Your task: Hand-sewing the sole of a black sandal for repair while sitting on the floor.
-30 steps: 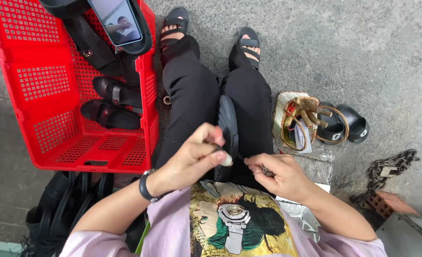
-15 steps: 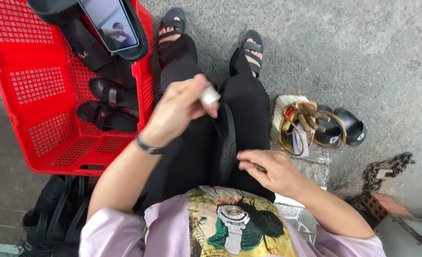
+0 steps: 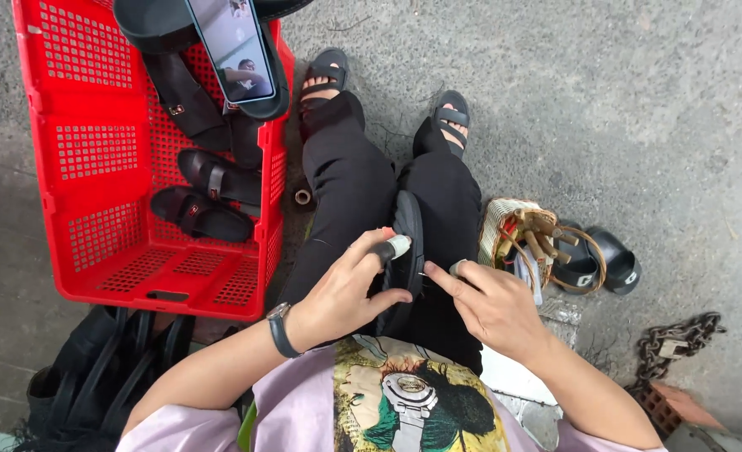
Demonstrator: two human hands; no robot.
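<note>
Black sandal (image 3: 406, 243) in left hand (image 3: 342, 293) grip

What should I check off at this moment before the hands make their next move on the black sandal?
1. Left hand has a grip on the black sandal: ok, held on edge over the lap.
2. Right hand at the sandal: ok, fingertips by its edge.
3. Needle in right hand: cannot tell, too small.
4. Thimble-like cap on left finger: ok.
5. Red crate within reach: ok, beside the left leg.
6. Small basket nearby: ok, by the right leg.
</note>
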